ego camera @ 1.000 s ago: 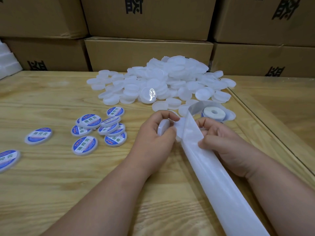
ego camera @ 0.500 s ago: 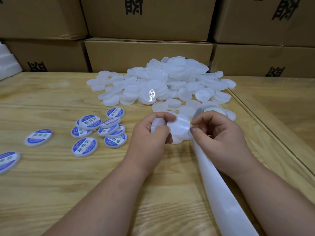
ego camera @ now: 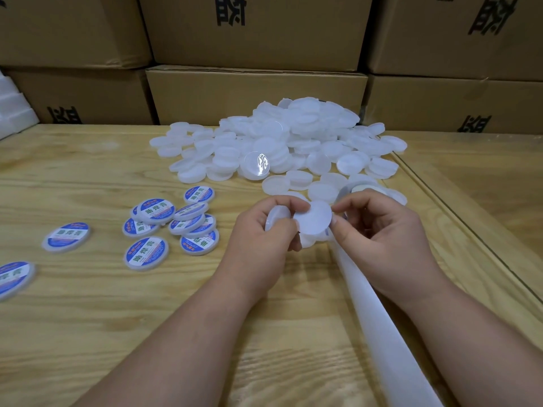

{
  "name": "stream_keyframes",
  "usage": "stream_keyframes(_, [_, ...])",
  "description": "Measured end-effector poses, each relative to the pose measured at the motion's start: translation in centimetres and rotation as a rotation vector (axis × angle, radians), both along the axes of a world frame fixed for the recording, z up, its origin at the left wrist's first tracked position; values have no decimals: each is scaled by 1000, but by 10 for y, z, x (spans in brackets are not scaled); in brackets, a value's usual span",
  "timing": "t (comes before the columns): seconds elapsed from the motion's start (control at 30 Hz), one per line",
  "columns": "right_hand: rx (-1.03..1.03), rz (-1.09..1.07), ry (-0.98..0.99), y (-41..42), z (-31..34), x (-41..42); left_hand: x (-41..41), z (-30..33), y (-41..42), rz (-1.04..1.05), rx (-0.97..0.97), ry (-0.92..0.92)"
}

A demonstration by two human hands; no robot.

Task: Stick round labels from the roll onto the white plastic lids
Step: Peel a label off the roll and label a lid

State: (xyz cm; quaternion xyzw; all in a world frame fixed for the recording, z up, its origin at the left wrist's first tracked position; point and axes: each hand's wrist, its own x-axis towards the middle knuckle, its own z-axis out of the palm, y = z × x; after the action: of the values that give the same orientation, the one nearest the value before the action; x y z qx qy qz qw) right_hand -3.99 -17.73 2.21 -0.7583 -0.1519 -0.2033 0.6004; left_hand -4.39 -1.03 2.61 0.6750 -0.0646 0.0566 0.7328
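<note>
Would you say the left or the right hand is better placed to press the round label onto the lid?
Right, probably: the right hand pinches the round label, while the left hand grips the lid beside it.

Packing workshop or stockroom, stacked cardboard cartons [ego camera: 255, 95], wooden worktable [ego camera: 88, 304], heaped white lids [ego camera: 293, 142]

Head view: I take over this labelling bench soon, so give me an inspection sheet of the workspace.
Surface: wooden table, seam on right.
Job's things: heap of plain white lids; labelled lids at left; backing strip trailing toward the camera.
Clutter: white foam at far left.
Hands: left hand grips a lid; right hand pinches a round white disc.
Cables: nothing seen.
Surroundings: stacked cardboard boxes behind.
</note>
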Motion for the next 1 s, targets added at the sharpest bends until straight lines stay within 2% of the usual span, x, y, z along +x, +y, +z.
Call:
stream_keyframes(0.47, [-36,-12,-46,1,1,1,1,-1,1,-23,9,4])
stream_keyframes(0.77, [-69,-39,18,-1,0,0,3,-3,3,-66,-23,-37])
stream_keyframes(1.0, [54,-50,77,0,0,-1,1,-7,3,-178,-73,-107])
